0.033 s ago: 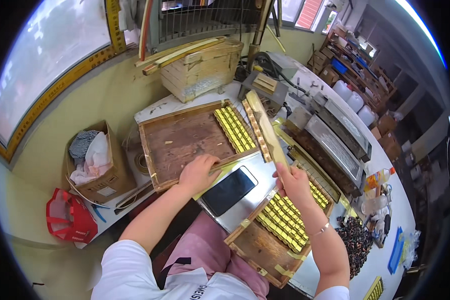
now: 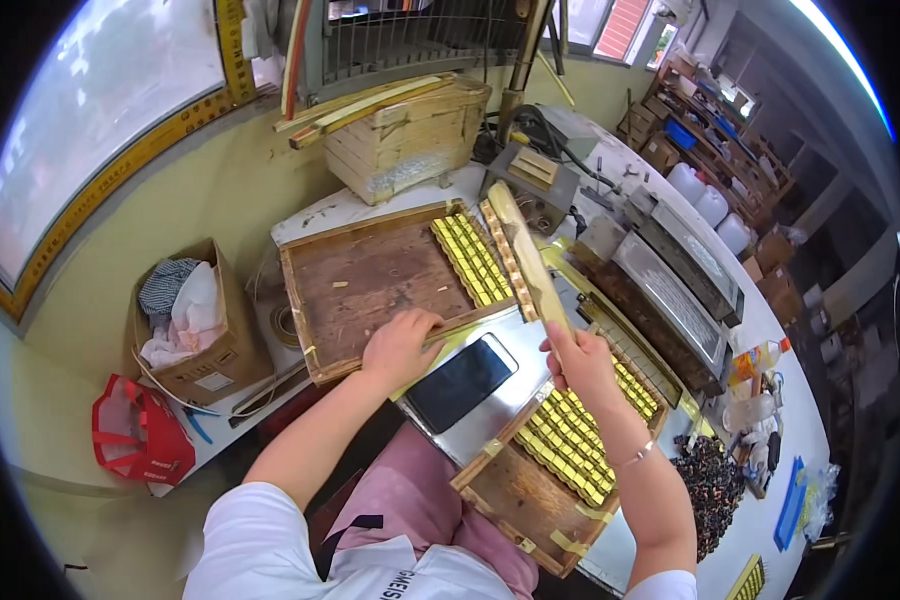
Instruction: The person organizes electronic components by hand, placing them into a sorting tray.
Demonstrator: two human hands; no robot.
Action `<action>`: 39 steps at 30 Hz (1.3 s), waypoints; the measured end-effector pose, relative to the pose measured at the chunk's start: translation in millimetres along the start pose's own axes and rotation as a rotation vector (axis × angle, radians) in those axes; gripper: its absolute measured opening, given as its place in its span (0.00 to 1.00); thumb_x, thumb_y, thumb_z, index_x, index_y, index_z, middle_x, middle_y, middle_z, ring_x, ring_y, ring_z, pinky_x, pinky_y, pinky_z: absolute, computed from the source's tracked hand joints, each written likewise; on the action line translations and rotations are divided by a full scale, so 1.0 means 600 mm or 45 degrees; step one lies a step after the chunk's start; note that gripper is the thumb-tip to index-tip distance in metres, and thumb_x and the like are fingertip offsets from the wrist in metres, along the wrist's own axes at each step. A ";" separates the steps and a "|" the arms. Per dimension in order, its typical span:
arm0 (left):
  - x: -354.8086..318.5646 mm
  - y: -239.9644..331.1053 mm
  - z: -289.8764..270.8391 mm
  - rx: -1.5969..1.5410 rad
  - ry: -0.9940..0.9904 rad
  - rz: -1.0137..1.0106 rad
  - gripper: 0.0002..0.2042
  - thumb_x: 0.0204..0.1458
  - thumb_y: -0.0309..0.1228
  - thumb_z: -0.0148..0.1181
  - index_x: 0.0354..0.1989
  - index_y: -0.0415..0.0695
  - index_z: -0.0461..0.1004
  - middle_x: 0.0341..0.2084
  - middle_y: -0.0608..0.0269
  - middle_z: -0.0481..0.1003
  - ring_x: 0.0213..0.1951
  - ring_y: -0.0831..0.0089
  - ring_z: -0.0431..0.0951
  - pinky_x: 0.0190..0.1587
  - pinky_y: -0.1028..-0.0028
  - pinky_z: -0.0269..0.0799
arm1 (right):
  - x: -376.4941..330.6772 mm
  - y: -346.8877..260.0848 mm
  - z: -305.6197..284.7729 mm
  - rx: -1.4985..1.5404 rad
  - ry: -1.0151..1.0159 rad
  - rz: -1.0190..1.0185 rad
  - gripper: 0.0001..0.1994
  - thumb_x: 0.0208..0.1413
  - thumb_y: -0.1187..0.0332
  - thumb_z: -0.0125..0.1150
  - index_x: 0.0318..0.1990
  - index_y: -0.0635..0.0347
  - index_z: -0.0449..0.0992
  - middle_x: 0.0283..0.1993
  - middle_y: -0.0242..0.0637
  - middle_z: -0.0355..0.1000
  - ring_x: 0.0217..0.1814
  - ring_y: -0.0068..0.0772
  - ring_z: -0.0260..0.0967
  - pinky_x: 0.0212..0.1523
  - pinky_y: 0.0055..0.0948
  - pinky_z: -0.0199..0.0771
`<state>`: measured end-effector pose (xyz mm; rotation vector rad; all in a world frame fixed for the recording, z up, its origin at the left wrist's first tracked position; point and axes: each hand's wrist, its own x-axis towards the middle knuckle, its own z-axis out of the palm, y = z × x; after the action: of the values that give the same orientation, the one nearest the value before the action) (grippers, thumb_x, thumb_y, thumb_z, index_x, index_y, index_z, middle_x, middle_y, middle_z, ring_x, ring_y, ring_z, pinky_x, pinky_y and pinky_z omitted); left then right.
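My left hand (image 2: 400,348) holds the near rim of a shallow wooden tray (image 2: 360,265), its thumb outside and its fingers over the edge. Rows of shiny gold pieces (image 2: 470,262) lie along that tray's right side. In my right hand (image 2: 582,358) is a long wooden-handled tool (image 2: 522,255) with a row of brownish notches along its left side. It points away from me, just right of the gold rows. Below my right hand, a second wooden tray (image 2: 520,490) carries more gold pieces (image 2: 568,445). Between the trays a dark phone (image 2: 463,383) lies on a metal sheet (image 2: 515,400).
Metal blocks (image 2: 670,285) stand at the right, near a bottle (image 2: 758,360) and a heap of small dark pieces (image 2: 708,490). A wooden crate (image 2: 405,135) sits at the back. On the left are a cardboard box (image 2: 195,340) and a red bag (image 2: 140,430).
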<state>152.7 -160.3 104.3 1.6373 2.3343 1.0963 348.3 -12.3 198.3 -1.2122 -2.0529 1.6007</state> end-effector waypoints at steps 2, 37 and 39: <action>-0.004 -0.018 -0.003 0.087 0.090 0.051 0.11 0.45 0.33 0.59 0.37 0.45 0.71 0.34 0.60 0.72 0.41 0.62 0.72 0.41 0.68 0.70 | 0.036 -0.001 0.049 -0.046 -0.032 0.004 0.20 0.57 0.54 0.51 0.27 0.65 0.71 0.14 0.29 0.62 0.10 0.17 0.56 0.11 0.19 0.53; 0.078 -0.022 0.083 0.221 0.098 -0.019 0.10 0.40 0.33 0.58 0.32 0.46 0.69 0.30 0.58 0.73 0.37 0.59 0.73 0.39 0.62 0.67 | 0.137 0.057 0.160 -1.010 0.072 -0.233 0.22 0.54 0.51 0.45 0.31 0.62 0.76 0.29 0.53 0.73 0.36 0.54 0.71 0.39 0.45 0.70; 0.077 -0.017 0.081 0.245 0.038 -0.078 0.11 0.40 0.34 0.58 0.33 0.47 0.69 0.31 0.58 0.73 0.38 0.60 0.73 0.40 0.62 0.66 | 0.131 0.062 0.157 -1.029 0.057 -0.283 0.22 0.54 0.52 0.45 0.30 0.63 0.75 0.29 0.54 0.72 0.35 0.55 0.70 0.39 0.45 0.69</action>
<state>147.1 -98.7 76.8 1.6047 2.5618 0.9167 255.2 -15.6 110.5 -1.1393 -2.7865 0.6240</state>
